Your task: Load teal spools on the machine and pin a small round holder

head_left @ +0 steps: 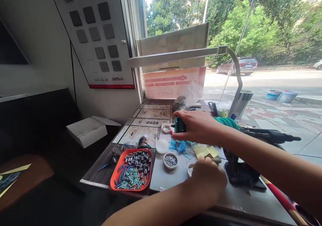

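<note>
Dark-teal box-shaped object [179, 125]: held in the right hand [195, 123] above the desk [100, 172], long axis near-upright, beyond the left hand [210, 178].
Left fingers: curled beside white round cup [188, 172]; contents cannot be told.

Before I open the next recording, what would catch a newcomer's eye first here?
Probably the bright orange-red tray at the table's near left, holding dark cylinders and thin bluish-green pieces. Next, the right hand, gripping a green object near the middle. Above, a long pale bar spans the view.
</note>
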`<state>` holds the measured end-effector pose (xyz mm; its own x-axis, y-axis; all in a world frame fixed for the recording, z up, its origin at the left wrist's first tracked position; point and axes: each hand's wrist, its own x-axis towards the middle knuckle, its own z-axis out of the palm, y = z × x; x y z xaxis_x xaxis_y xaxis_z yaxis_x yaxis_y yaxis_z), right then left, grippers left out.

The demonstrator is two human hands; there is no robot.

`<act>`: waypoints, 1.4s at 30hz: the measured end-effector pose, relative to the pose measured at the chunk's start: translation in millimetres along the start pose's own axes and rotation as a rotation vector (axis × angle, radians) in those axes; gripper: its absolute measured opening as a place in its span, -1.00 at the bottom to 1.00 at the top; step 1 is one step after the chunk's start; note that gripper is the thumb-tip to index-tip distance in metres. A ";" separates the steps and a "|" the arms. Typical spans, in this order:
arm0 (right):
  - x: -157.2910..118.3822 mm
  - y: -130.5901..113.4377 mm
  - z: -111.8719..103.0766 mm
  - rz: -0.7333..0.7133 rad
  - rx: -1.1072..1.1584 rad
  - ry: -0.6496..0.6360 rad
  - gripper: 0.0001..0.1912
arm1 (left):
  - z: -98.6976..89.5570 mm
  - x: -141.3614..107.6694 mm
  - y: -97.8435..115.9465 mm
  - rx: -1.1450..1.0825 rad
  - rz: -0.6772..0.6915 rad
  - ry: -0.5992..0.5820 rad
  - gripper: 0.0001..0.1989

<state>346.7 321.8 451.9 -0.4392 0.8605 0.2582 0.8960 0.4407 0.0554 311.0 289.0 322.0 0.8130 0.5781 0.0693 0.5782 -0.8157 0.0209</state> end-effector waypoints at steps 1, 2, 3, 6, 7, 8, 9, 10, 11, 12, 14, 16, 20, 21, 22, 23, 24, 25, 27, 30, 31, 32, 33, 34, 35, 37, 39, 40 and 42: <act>-0.1 -0.2 0.2 -0.001 -0.001 0.003 -0.39 | 0.9 -2.8 1.1 0.002 0.004 -0.004 -0.88; -0.1 -0.3 0.6 -0.001 -0.002 0.005 -0.40 | 1.4 -8.8 2.8 0.004 0.014 0.001 -0.89; -0.2 -0.3 1.1 -0.002 -0.002 0.006 -0.40 | 1.4 -18.1 4.8 -0.007 0.031 0.008 -0.88; -0.6 0.4 3.2 -0.008 0.000 0.003 -0.41 | -5.0 -62.7 3.8 -0.250 0.054 -0.015 -0.87; -0.7 0.7 3.9 -0.010 0.001 0.001 -0.41 | -10.7 -80.7 -1.4 -0.446 0.015 -0.062 -0.96; -0.8 1.1 4.6 -0.011 0.003 0.000 -0.41 | -18.4 -98.0 -9.9 -0.680 -0.005 -0.047 -0.94; -0.9 1.5 5.3 -0.012 0.005 0.000 -0.41 | -27.8 -113.2 -21.5 -0.878 -0.089 0.056 -0.92; -0.9 1.8 6.0 -0.013 0.008 0.000 -0.41 | -38.2 -124.5 -35.6 -1.022 -0.250 0.226 -0.85; -0.9 2.1 6.6 -0.013 0.010 0.000 -0.40 | -48.6 -130.8 -51.2 -1.135 -0.381 0.384 -0.82; -0.9 2.1 7.0 -0.013 0.012 0.000 -0.40 | -58.0 -131.6 -67.2 -1.224 -0.464 0.548 -0.83; -0.9 1.7 7.4 -0.010 0.014 -0.001 -0.40 | -70.9 -118.4 -95.7 -1.306 -0.498 0.762 -0.80; -1.1 0.6 6.8 -0.009 0.013 -0.002 -0.40 | -75.6 -94.2 -114.2 -1.359 -0.446 0.736 -0.74; -1.9 -2.4 4.2 -0.005 0.007 0.005 -0.46 | -72.9 -59.1 -121.2 -1.458 -0.331 0.637 -0.61; -2.0 -2.9 3.7 -0.005 0.006 0.007 -0.47 | -71.9 -56.7 -119.9 -1.474 -0.314 0.632 -0.60; -2.2 -3.2 3.5 -0.004 0.007 0.009 -0.48 | -71.2 -56.4 -118.5 -1.484 -0.304 0.635 -0.60; -2.3 -3.4 3.4 -0.006 0.009 0.011 -0.49 | -70.6 -57.4 -117.2 -1.490 -0.298 0.645 -0.60; -2.4 -3.4 3.5 -0.008 0.011 0.012 -0.50 | -70.4 -59.1 -116.1 -1.493 -0.293 0.657 -0.61; -2.5 -3.3 3.7 -0.011 0.013 0.013 -0.51 | -70.4 -60.8 -115.3 -1.494 -0.286 0.670 -0.61; -2.6 -2.9 4.2 -0.013 0.015 0.017 -0.52 | -71.4 -63.1 -114.4 -1.493 -0.267 0.693 -0.62; -2.6 -2.2 4.9 -0.012 0.015 0.021 -0.54 | -74.9 -63.0 -114.4 -1.487 -0.228 0.757 -0.68; -2.6 -2.0 5.1 -0.013 0.014 0.020 -0.53 | -76.1 -62.2 -115.0 -1.481 -0.216 0.793 -0.71; -2.6 -1.9 5.3 -0.014 0.012 0.019 -0.52 | -77.0 -61.2 -115.9 -1.471 -0.206 0.836 -0.73; -2.6 -1.8 5.5 -0.016 0.009 0.019 -0.51 | -77.6 -60.2 -117.1 -1.455 -0.201 0.880 -0.75; -2.6 -1.8 5.7 -0.017 0.006 0.019 -0.50 | -77.7 -59.0 -118.6 -1.431 -0.202 0.917 -0.77; -2.6 -1.8 5.9 -0.019 0.003 0.020 -0.49 | -77.6 -57.9 -120.0 -1.398 -0.207 0.938 -0.78; -2.5 -1.9 6.2 -0.021 -0.001 0.023 -0.50 | -78.0 -56.0 -121.8 -1.321 -0.212 0.931 -0.79; -2.4 -1.9 6.5 -0.027 -0.002 0.022 -0.53 | -80.6 -54.4 -121.5 -1.246 -0.193 0.905 -0.78; -2.4 -1.7 6.9 -0.030 -0.003 0.022 -0.54 | -83.0 -53.7 -120.6 -1.216 -0.178 0.910 -0.77; -2.3 -1.0 8.0 -0.033 -0.005 0.026 -0.53 | -88.2 -52.3 -118.2 -1.146 -0.173 0.971 -0.74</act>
<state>346.3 321.4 443.5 -0.4664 0.8387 0.2811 0.8815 0.4671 0.0691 194.0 353.1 403.9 0.1182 0.8004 0.5877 -0.0780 -0.5825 0.8091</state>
